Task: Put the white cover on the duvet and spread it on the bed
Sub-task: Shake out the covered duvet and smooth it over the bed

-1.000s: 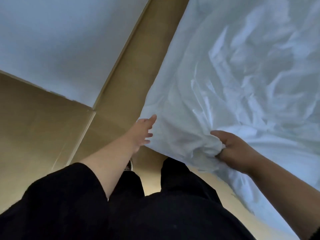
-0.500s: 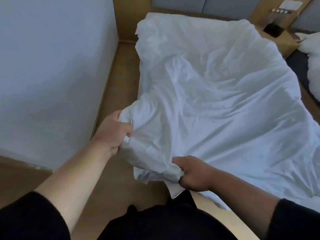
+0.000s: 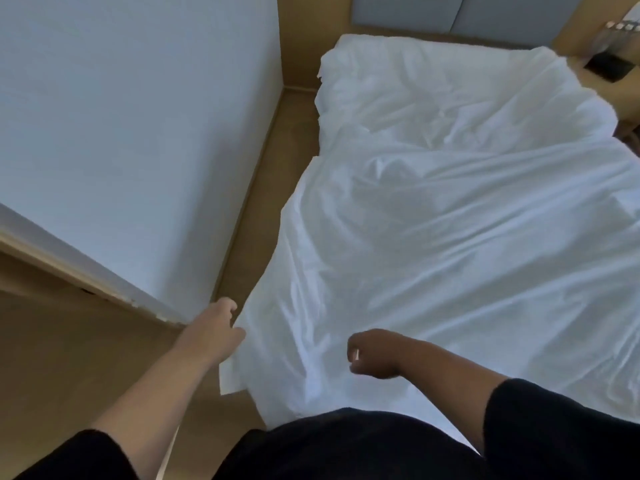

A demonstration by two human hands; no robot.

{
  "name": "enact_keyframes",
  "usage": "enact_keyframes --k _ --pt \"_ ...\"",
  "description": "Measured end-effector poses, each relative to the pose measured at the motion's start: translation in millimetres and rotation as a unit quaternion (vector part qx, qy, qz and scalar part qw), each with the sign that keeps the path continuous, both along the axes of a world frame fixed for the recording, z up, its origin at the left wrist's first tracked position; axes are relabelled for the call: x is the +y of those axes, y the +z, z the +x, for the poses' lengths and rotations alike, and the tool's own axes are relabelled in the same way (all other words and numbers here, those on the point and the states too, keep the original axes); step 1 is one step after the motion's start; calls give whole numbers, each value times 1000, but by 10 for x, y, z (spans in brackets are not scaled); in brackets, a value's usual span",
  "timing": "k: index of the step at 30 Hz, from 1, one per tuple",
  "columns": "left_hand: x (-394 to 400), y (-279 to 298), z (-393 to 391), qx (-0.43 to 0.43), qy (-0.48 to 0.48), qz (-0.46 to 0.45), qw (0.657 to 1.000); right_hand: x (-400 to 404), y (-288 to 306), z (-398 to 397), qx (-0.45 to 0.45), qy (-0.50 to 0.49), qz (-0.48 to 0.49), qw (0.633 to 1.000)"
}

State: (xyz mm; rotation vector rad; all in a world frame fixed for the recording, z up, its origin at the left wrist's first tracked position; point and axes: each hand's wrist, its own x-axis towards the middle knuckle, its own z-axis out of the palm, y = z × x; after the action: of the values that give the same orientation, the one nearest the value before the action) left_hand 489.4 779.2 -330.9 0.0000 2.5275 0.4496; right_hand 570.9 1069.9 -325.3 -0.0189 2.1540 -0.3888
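The white covered duvet (image 3: pixel 467 237) lies wrinkled across the bed, its near left corner hanging over the bed's edge. My left hand (image 3: pixel 216 329) is at that left edge, fingers curled onto the cloth just above the hanging corner (image 3: pixel 230 377). My right hand (image 3: pixel 375 353) is a loose fist over the near end of the duvet, with a sliver of white cloth showing between its fingers. Black sleeves and my dark clothing fill the bottom of the view.
A white wall (image 3: pixel 121 133) stands close on the left, with a narrow strip of wooden floor (image 3: pixel 277 174) between it and the bed. A grey padded headboard (image 3: pixel 433 12) is at the far end. A bedside shelf with a dark object (image 3: pixel 606 67) is at far right.
The view swung up from the floor to the whole bed. The bunched corner held up in both hands has dropped, and the duvet now lies flatter; my hands have moved apart.
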Motion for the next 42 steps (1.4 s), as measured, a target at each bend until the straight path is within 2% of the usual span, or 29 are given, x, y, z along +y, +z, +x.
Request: enact_keyframes --k 4,8,13,18,21,26,32,38,42 --pt "395 195 -46 32 -66 29 997 318 -30 -78 52 -37 3 998" --pt "626 286 128 -3 -95 30 995 526 -72 -134 57 -28 -19 998" --pt "593 346 262 -48 -75 39 995 536 13 -416 91 -6 -39 995" --pt "356 426 121 -31 -33 61 997 229 90 -902 136 -5 -56 989" --pt "126 471 -168 0 -8 79 997 -29 121 -1269 148 -4 -63 987" --pt "-478 489 -929 29 -24 80 996 -596 142 -2038 173 -27 -61 983" --pt "-1200 733 -1735 -7 -74 26 997 -1263 320 -2824 177 -51 -82 979" --pt "-1237 838 -2571 9 -102 50 993 -1330 474 -3504 193 -84 -71 975" --pt "-1109 688 -3083 -19 -107 61 992 -1130 456 -3998 180 -106 -54 976"
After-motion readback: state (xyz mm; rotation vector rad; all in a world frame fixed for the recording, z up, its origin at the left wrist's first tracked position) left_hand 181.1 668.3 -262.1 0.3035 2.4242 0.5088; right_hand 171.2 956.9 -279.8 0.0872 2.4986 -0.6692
